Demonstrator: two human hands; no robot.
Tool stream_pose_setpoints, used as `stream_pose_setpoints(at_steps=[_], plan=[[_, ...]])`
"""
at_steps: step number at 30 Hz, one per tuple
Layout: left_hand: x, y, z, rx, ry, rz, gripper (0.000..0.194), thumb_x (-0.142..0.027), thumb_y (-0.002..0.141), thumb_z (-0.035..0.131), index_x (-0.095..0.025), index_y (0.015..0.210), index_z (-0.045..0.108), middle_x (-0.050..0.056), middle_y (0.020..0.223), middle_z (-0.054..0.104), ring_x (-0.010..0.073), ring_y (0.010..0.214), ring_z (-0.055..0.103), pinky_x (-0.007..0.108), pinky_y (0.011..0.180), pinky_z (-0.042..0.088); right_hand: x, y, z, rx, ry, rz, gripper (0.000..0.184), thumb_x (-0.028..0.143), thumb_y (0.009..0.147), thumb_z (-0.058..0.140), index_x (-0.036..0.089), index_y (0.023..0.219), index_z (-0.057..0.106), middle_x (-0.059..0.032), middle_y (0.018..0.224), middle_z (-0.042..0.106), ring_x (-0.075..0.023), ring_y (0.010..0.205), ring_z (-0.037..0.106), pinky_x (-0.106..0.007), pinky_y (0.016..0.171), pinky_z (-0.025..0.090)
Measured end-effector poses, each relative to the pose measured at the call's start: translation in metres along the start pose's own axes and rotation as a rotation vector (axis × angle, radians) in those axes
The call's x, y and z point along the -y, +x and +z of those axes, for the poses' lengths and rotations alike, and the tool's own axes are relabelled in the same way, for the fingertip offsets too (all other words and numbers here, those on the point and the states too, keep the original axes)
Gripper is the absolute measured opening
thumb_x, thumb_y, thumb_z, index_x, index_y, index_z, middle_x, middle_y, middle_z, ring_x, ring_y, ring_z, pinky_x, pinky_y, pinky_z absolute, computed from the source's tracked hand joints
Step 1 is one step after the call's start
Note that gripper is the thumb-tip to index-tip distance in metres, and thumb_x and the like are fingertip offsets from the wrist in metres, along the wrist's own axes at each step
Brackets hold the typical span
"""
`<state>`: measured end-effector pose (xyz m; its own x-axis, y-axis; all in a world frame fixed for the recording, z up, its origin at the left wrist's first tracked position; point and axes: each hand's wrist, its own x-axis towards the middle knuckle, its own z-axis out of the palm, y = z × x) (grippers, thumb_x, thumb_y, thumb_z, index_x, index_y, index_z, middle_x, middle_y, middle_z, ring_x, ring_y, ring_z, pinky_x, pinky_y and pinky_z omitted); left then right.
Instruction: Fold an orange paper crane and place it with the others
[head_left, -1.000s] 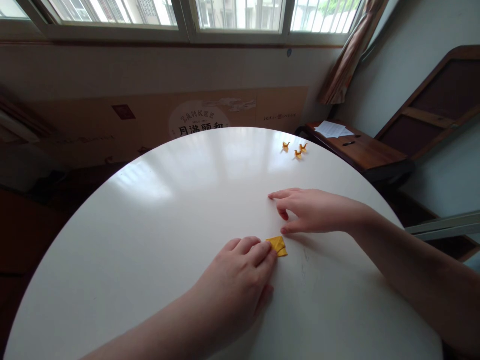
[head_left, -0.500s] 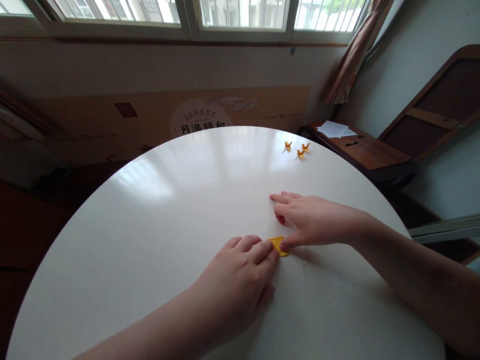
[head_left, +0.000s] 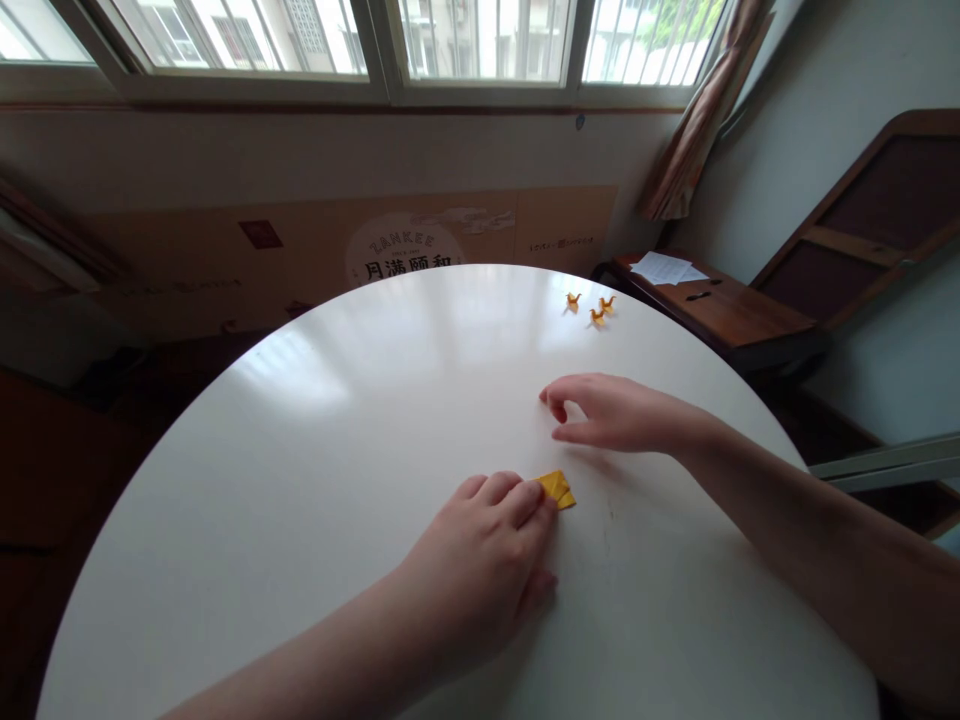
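A small piece of folded yellow paper (head_left: pixel 557 490) lies on the white round table (head_left: pixel 300 480), flat against its top. The fingertips of my left hand (head_left: pixel 495 545) press on its left part and hide it; the fingers are bent and close together. My right hand (head_left: pixel 600 412) hovers a little above and to the right of the paper, touching nothing. Its thumb stands apart from the curled fingers, with a gap between them and nothing held.
Near the table's far right edge stand three small yellow folded-paper birds (head_left: pixel 596 317). Beyond it, a wooden seat (head_left: pixel 765 315) carries white papers (head_left: pixel 664 268) and a small dark object. A printed cardboard panel (head_left: pixel 315 240) leans on the wall beneath the windows.
My right hand has lifted off the paper and moved up and away, its fingers curling in. My left hand stays on the paper. The view has tilted slightly upward.
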<state>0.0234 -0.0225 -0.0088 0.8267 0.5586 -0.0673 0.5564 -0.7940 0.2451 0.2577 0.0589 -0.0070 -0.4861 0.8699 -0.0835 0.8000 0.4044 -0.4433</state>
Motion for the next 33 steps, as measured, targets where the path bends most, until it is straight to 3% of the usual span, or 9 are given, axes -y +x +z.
stream_pose_setpoints(at_steps=[3,6,9,13,19,26,33], plan=[[-0.003,0.0,0.002,-0.001,0.052,-0.042,0.05,-0.04,0.093,0.051,-0.014,0.136,0.051,0.013,0.12,0.06,0.0301,0.108,0.052,0.047,0.098,0.046,-0.015,0.016,0.004,-0.257,0.186,0.099,0.016,0.033,0.087,0.06,0.017,0.087,0.061,-0.0076,0.099,0.069,-0.0189,0.09,0.065,-0.029,0.077,0.05],[-0.005,0.001,0.003,-0.002,0.087,-0.1,0.052,-0.043,0.093,0.051,-0.012,0.135,0.052,0.014,0.116,0.06,0.0307,0.105,0.052,0.048,0.097,0.046,-0.018,0.023,0.008,-0.316,0.255,0.069,0.016,0.031,0.086,0.061,0.016,0.089,0.066,-0.0057,0.092,0.071,-0.017,0.085,0.067,-0.027,0.074,0.05],[-0.004,0.002,0.005,0.001,0.077,-0.136,0.049,-0.042,0.093,0.053,-0.011,0.131,0.055,0.014,0.116,0.06,0.0313,0.106,0.052,0.048,0.096,0.047,-0.007,0.019,0.009,-0.253,0.258,-0.074,0.014,0.027,0.086,0.061,0.016,0.089,0.071,-0.0036,0.086,0.071,-0.0137,0.077,0.065,-0.024,0.071,0.05],[-0.002,0.0,0.009,-0.054,0.069,-0.124,0.055,-0.043,0.092,0.053,-0.011,0.137,0.05,0.015,0.13,0.056,0.0327,0.118,0.048,0.048,0.105,0.041,0.008,0.009,0.007,-0.016,0.243,-0.318,0.013,0.018,0.085,0.062,0.016,0.089,0.074,-0.003,0.082,0.071,-0.0106,0.07,0.061,-0.021,0.065,0.047],[0.0,-0.002,0.015,-0.074,0.086,-0.143,0.058,-0.046,0.094,0.049,-0.012,0.141,0.047,0.014,0.136,0.055,0.0329,0.12,0.047,0.05,0.108,0.036,0.011,0.004,0.005,0.181,0.223,-0.42,0.016,0.016,0.084,0.063,0.018,0.09,0.078,-0.0014,0.078,0.068,-0.0085,0.066,0.059,-0.018,0.062,0.044],[-0.002,0.0,0.018,-0.128,0.109,-0.179,0.062,-0.048,0.093,0.047,-0.011,0.142,0.045,0.016,0.135,0.054,0.0337,0.116,0.048,0.052,0.106,0.035,0.015,0.003,0.007,0.136,0.057,-0.413,0.018,0.016,0.083,0.063,0.022,0.088,0.079,-0.0007,0.078,0.068,-0.0091,0.066,0.058,-0.02,0.062,0.039],[-0.007,-0.001,0.009,-0.109,0.041,-0.151,0.048,-0.04,0.094,0.048,-0.014,0.133,0.055,0.012,0.122,0.063,0.0307,0.108,0.053,0.051,0.104,0.038,0.022,0.004,0.011,0.056,-0.052,-0.404,0.019,0.015,0.085,0.06,0.024,0.085,0.077,0.001,0.081,0.068,-0.0103,0.072,0.058,-0.021,0.064,0.036]])
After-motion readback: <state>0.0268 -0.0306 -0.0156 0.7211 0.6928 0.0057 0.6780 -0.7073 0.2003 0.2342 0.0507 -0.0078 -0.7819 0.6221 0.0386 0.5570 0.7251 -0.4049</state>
